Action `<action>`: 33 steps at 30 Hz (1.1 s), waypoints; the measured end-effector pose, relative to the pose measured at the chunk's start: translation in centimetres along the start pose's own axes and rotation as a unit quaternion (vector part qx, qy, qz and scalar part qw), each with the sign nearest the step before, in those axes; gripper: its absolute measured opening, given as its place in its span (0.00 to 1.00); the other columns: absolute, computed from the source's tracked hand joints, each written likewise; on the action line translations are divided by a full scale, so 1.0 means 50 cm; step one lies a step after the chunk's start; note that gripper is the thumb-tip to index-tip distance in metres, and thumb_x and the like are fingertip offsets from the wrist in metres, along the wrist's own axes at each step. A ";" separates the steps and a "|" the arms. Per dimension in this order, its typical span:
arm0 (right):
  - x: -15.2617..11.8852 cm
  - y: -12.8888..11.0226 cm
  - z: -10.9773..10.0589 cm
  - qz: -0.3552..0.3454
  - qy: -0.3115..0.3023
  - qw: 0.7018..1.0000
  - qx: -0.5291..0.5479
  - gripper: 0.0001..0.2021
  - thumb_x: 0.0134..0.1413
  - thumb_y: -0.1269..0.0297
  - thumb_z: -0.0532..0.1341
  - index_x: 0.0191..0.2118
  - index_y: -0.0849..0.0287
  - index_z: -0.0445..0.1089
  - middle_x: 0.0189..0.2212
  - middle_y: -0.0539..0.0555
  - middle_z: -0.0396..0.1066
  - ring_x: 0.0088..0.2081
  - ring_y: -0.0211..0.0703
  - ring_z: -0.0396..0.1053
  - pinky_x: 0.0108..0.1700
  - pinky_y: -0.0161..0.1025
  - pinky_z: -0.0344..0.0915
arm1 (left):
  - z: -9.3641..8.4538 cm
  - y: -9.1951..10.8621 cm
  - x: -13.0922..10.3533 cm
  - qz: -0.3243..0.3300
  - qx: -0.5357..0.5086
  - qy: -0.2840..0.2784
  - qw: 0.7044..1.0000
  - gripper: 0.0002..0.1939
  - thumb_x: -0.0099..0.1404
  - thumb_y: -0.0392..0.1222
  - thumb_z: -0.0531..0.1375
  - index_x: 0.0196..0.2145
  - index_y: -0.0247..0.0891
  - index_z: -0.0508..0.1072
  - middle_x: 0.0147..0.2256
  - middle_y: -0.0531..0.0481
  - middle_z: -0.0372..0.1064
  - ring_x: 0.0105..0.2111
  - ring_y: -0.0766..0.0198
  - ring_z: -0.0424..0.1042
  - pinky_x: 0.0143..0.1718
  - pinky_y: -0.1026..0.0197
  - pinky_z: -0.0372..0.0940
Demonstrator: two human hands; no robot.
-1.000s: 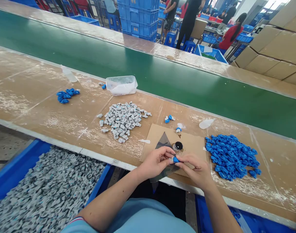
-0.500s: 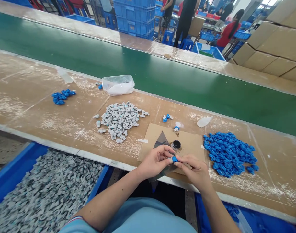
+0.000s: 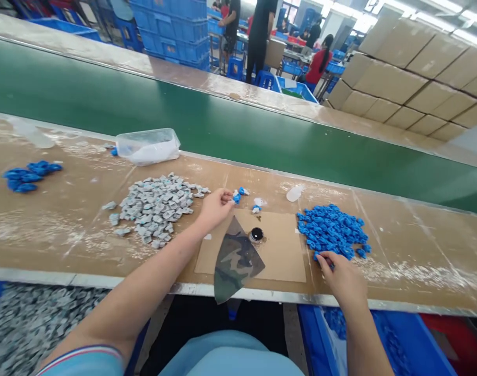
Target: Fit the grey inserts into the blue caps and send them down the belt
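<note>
My left hand reaches forward over the brown bench, fingertips pinched on a small blue-and-white piece beside two or three like pieces. A heap of grey pieces lies just left of that hand. My right hand rests at the near edge of a pile of blue pieces, fingertips curled onto one of them. Between my hands lie a cardboard sheet, a camouflage cloth and a small black pot.
A clear plastic tub and a small blue heap sit farther left. A green conveyor belt runs behind the bench. Blue bins stand below the bench edge, the left one full of grey pieces. Stacked cartons and people are beyond.
My hands were together holding a blue-and-white piece over the cardboard. They have parted: the left carried it forward to the small group, the right went right to the blue pile. The camera turned right.
</note>
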State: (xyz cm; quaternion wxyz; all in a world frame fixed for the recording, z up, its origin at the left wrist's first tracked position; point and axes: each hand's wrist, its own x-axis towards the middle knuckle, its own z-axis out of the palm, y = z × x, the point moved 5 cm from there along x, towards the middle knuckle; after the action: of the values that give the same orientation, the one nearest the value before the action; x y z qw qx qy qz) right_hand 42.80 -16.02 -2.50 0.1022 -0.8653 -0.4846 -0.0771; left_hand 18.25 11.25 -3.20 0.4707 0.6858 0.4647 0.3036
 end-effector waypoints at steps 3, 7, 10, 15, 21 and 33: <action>-0.005 0.014 0.028 0.014 0.025 0.999 -0.023 0.22 0.58 0.50 0.48 0.36 0.56 0.75 0.26 0.57 0.73 0.28 0.50 0.71 0.29 0.43 0.64 | 0.020 0.013 0.025 0.015 0.048 0.026 0.998 0.08 0.55 0.29 0.58 0.34 0.35 0.71 0.32 0.46 0.73 0.33 0.61 0.74 0.38 0.58 0.69; 0.002 0.021 0.061 -0.026 0.019 0.999 -0.012 0.21 0.56 0.49 0.48 0.37 0.52 0.75 0.32 0.57 0.75 0.32 0.52 0.72 0.31 0.46 0.66 | 0.005 0.013 0.018 0.039 0.091 0.055 0.994 0.15 0.54 0.24 0.57 0.38 0.36 0.72 0.40 0.45 0.73 0.37 0.61 0.73 0.42 0.58 0.68; 0.003 0.024 0.068 -0.063 0.012 0.998 0.021 0.20 0.56 0.50 0.47 0.37 0.52 0.74 0.34 0.56 0.76 0.34 0.51 0.73 0.32 0.46 0.67 | -0.051 0.005 -0.021 0.070 0.152 0.066 0.984 0.16 0.54 0.23 0.54 0.38 0.37 0.72 0.41 0.44 0.72 0.42 0.58 0.70 0.48 0.54 0.64; 0.001 0.026 0.075 -0.064 0.029 0.997 0.039 0.20 0.52 0.51 0.49 0.38 0.56 0.73 0.31 0.58 0.74 0.31 0.51 0.71 0.34 0.47 0.69 | -0.136 -0.026 -0.077 0.086 0.389 0.050 0.916 0.15 0.57 0.23 0.50 0.34 0.35 0.72 0.38 0.40 0.71 0.42 0.52 0.66 0.46 0.50 0.62; 0.019 0.014 0.070 -0.065 -0.009 0.996 0.054 0.18 0.53 0.53 0.49 0.35 0.55 0.73 0.28 0.58 0.72 0.30 0.50 0.70 0.36 0.48 0.69 | -0.143 -0.052 -0.079 0.080 0.431 0.024 0.898 0.15 0.60 0.26 0.47 0.33 0.36 0.71 0.35 0.40 0.71 0.40 0.51 0.67 0.45 0.50 0.62; 0.044 -0.204 -0.011 -0.144 -0.008 0.910 0.389 0.09 0.54 0.58 0.61 0.37 0.53 0.76 0.34 0.54 0.75 0.33 0.41 0.74 0.35 0.38 0.74 | -0.005 -0.042 -0.205 -0.077 -0.273 -0.044 0.958 0.13 0.53 0.44 0.63 0.36 0.37 0.74 0.34 0.48 0.74 0.34 0.63 0.72 0.41 0.59 0.67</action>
State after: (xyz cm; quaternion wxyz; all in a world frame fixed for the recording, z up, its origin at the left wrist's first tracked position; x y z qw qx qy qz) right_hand 35.18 -9.15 -0.43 0.4149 -0.6784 -0.5962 0.1107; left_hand 13.35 2.12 -4.85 0.6822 0.5058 0.3940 0.3514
